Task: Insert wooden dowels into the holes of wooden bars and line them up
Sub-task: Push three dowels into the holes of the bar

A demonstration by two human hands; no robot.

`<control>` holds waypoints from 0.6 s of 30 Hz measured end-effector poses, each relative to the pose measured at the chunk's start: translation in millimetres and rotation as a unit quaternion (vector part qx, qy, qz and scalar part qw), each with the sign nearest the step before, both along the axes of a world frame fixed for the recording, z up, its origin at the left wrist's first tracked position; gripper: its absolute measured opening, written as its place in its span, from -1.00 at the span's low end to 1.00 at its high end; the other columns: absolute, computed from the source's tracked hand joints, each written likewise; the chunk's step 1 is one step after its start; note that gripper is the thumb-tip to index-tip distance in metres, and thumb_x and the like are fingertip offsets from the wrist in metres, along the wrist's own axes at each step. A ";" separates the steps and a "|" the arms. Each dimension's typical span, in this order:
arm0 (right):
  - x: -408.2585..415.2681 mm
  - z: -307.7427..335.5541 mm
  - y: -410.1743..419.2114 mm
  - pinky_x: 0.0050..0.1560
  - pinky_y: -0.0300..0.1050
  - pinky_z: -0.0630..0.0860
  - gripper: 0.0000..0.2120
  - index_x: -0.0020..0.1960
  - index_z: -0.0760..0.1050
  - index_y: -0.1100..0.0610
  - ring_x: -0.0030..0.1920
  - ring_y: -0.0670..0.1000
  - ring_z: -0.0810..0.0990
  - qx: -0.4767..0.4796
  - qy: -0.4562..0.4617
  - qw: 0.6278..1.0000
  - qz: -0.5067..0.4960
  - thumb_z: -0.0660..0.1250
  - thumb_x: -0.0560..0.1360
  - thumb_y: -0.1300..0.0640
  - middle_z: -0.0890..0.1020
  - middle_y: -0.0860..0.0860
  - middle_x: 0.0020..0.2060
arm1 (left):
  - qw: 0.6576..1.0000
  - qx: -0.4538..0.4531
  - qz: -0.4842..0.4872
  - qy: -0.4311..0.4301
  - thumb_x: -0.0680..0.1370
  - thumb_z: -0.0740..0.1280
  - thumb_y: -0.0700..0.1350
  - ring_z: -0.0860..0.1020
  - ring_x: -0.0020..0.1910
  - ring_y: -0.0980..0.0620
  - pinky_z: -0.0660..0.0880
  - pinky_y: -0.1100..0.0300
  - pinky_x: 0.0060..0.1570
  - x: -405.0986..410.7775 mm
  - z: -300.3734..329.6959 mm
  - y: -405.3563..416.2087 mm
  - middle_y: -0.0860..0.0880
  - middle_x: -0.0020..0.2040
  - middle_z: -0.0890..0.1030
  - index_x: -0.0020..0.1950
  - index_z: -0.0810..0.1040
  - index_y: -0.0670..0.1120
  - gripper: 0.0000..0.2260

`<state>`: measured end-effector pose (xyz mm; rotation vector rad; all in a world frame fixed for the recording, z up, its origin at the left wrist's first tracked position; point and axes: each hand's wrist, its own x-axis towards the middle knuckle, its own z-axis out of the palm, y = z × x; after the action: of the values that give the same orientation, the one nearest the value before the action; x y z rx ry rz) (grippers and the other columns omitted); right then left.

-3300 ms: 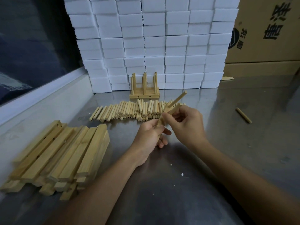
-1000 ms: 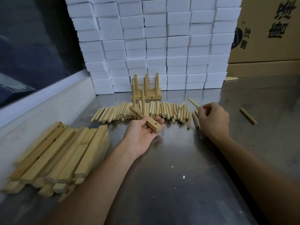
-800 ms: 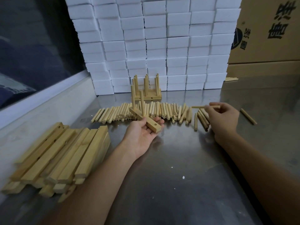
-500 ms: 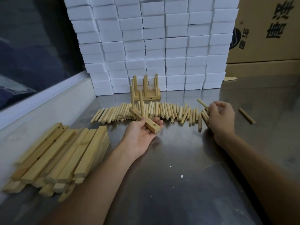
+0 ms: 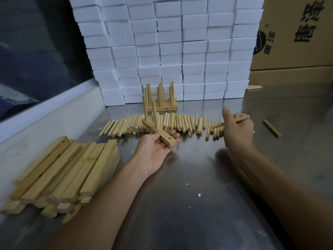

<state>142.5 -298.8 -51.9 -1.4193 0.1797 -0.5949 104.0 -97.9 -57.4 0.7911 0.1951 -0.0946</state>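
Head view: right hand [image 5: 237,130] pinches a dowel [image 5: 232,122] lying nearly level, pointing left. Left hand [image 5: 156,148], palm up, fingers curled under the bar [image 5: 160,135]. Its empty hole [image 5: 169,138] sits at the near end, to the dowel's lower left.

A grey steel tabletop [image 5: 189,213] is seen; a heap of square pale wooden bars [image 5: 59,177] lies by its left edge, a row of round wooden dowels [image 5: 162,122] and stacked white foam blocks [image 5: 180,51] toward its far edge.
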 end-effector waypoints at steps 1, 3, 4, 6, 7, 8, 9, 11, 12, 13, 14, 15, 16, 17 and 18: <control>-2.5 1.8 3.2 -0.50 -0.27 0.48 -0.64 -0.28 0.29 0.08 -0.57 -0.20 0.48 0.006 0.000 1.000 0.030 0.31 0.62 0.01 0.44 -0.07 -0.53 | 1.000 -0.001 0.000 0.000 0.70 0.08 -0.21 0.67 -0.01 -0.20 0.58 -0.05 0.01 0.0 0.0 0.3 -0.28 0.00 0.64 0.22 0.43 -0.34 -0.76; -8.9 4.4 9.4 -0.44 -0.20 0.55 -0.67 -0.23 0.33 0.11 -0.53 -0.15 0.53 0.005 -0.001 0.995 0.096 0.23 0.65 -0.01 0.49 -0.09 -0.57 | 1.000 -0.003 -0.001 0.001 0.70 0.09 -0.21 0.66 0.01 -0.21 0.58 -0.04 0.02 0.0 -0.1 0.5 -0.29 0.03 0.63 0.23 0.43 -0.34 -0.76; -12.4 5.4 12.8 -0.42 -0.18 0.57 -0.68 -0.18 0.37 0.13 -0.49 -0.10 0.57 0.005 -0.002 0.992 0.128 0.21 0.66 -0.05 0.54 -0.07 -0.54 | 1.000 -0.003 -0.001 0.001 0.70 0.09 -0.21 0.67 0.00 -0.20 0.58 -0.04 0.01 0.1 -0.2 0.2 -0.29 0.03 0.63 0.23 0.43 -0.34 -0.76; -18.7 6.9 19.7 -0.36 -0.17 0.61 -0.64 -0.06 0.48 0.17 -0.39 0.00 0.66 0.004 -0.001 0.984 0.181 0.19 0.64 -0.13 0.65 0.02 -0.42 | 1.000 -0.002 0.000 -0.001 0.70 0.09 -0.21 0.69 -0.07 -0.19 0.59 -0.03 -0.02 0.4 -0.4 -0.2 -0.29 0.00 0.64 0.23 0.43 -0.34 -0.76; -21.3 7.4 22.8 -0.34 -0.18 0.62 -0.60 -0.02 0.53 0.18 -0.33 0.03 0.69 -0.005 0.005 0.980 0.200 0.20 0.62 -0.16 0.69 0.06 -0.36 | 1.000 -0.002 0.001 -0.002 0.70 0.09 -0.21 0.70 -0.10 -0.18 0.59 -0.02 -0.05 0.7 -0.7 -0.4 -0.28 -0.01 0.64 0.23 0.42 -0.34 -0.76; -23.1 7.3 25.8 -0.33 -0.20 0.62 -0.58 0.00 0.57 0.19 -0.29 0.05 0.71 -0.020 0.014 0.976 0.216 0.21 0.61 -0.17 0.72 0.08 -0.29 | 1.000 -0.003 0.001 -0.003 0.70 0.09 -0.21 0.70 -0.12 -0.18 0.60 -0.02 -0.07 1.0 -1.0 -0.7 -0.29 -0.01 0.64 0.25 0.42 -0.33 -0.75; -24.9 6.7 28.7 -0.31 -0.21 0.61 -0.59 -0.01 0.60 0.19 -0.25 0.05 0.72 -0.038 0.019 0.972 0.229 0.23 0.60 -0.16 0.73 0.09 -0.25 | 1.000 -0.003 0.002 -0.004 0.70 0.09 -0.20 0.71 -0.11 -0.18 0.61 -0.01 -0.10 1.1 -1.3 -0.8 -0.29 0.01 0.64 0.28 0.40 -0.33 -0.74; -27.2 4.8 33.2 -0.26 -0.24 0.60 -0.69 -0.03 0.64 0.18 -0.21 0.03 0.70 -0.076 0.022 0.964 0.252 0.29 0.61 -0.05 0.72 0.11 -0.20 | 1.000 -0.005 0.002 -0.007 0.70 0.09 -0.20 0.71 -0.11 -0.18 0.64 0.00 -0.19 1.4 -1.8 -1.1 -0.31 0.05 0.63 0.33 0.37 -0.33 -0.72; -28.2 4.4 34.9 -0.23 -0.25 0.60 -0.75 -0.05 0.65 0.17 -0.20 0.01 0.68 -0.090 0.024 0.961 0.262 0.30 0.62 0.02 0.71 0.12 -0.18 | 1.000 -0.006 0.002 -0.008 0.70 0.09 -0.20 0.71 -0.10 -0.19 0.65 0.01 -0.22 1.7 -2.1 -1.1 -0.32 0.08 0.62 0.36 0.36 -0.33 -0.71; -29.4 4.5 36.4 -0.21 -0.25 0.61 -0.79 -0.06 0.65 0.15 -0.20 -0.01 0.65 -0.097 0.028 0.957 0.272 0.30 0.63 0.08 0.70 0.11 -0.18 | 1.000 -0.006 0.001 -0.009 0.70 0.09 -0.20 0.70 -0.08 -0.20 0.66 0.01 -0.24 2.0 -2.4 -1.2 -0.33 0.11 0.61 0.38 0.35 -0.32 -0.70; -30.3 4.7 37.9 -0.19 -0.25 0.61 -0.80 -0.09 0.65 0.12 -0.22 -0.04 0.63 -0.101 0.032 0.953 0.285 0.29 0.63 0.12 0.68 0.09 -0.20 | 1.000 -0.005 -0.001 -0.011 0.70 0.09 -0.20 0.69 -0.05 -0.21 0.66 0.01 -0.23 2.0 -2.5 -1.3 -0.34 0.14 0.60 0.39 0.34 -0.32 -0.69; -31.1 4.8 39.4 -0.18 -0.24 0.61 -0.81 -0.10 0.64 0.09 -0.23 -0.06 0.61 -0.103 0.033 0.948 0.298 0.29 0.63 0.16 0.67 0.06 -0.22 | 1.000 -0.003 -0.004 -0.013 0.70 0.08 -0.20 0.69 -0.02 -0.22 0.66 0.00 -0.23 2.0 -2.5 -1.5 -0.35 0.15 0.60 0.40 0.34 -0.31 -0.69; -32.0 4.8 41.0 -0.17 -0.25 0.61 -0.83 -0.08 0.63 0.07 -0.23 -0.08 0.62 -0.104 0.031 0.945 0.308 0.30 0.62 0.18 0.68 0.03 -0.23 | 1.000 -0.003 -0.007 -0.016 0.70 0.08 -0.20 0.68 0.00 -0.22 0.66 0.00 -0.22 1.7 -2.6 -1.9 -0.35 0.15 0.61 0.39 0.35 -0.31 -0.69; -33.1 4.7 42.4 -0.16 -0.27 0.62 -0.87 -0.05 0.63 0.08 -0.22 -0.10 0.64 -0.107 0.027 0.943 0.315 0.31 0.61 0.19 0.70 0.00 -0.21 | 1.000 -0.002 -0.011 -0.021 0.70 0.08 -0.20 0.68 0.01 -0.22 0.67 -0.01 -0.20 1.3 -2.7 -2.2 -0.35 0.12 0.63 0.39 0.36 -0.29 -0.70; -33.8 4.3 44.0 -0.15 -0.28 0.62 -0.90 -0.01 0.63 0.11 -0.19 -0.11 0.66 -0.115 0.021 0.941 0.317 0.33 0.60 0.20 0.72 -0.01 -0.19 | 1.000 -0.001 -0.014 -0.028 0.70 0.08 -0.20 0.69 0.01 -0.21 0.67 -0.01 -0.19 1.0 -2.8 -2.2 -0.34 0.09 0.65 0.38 0.37 -0.28 -0.71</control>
<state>108.7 -254.7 -47.6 -1.6065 -0.3200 -0.0484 105.0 -100.1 -60.2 0.7928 0.1319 -0.0993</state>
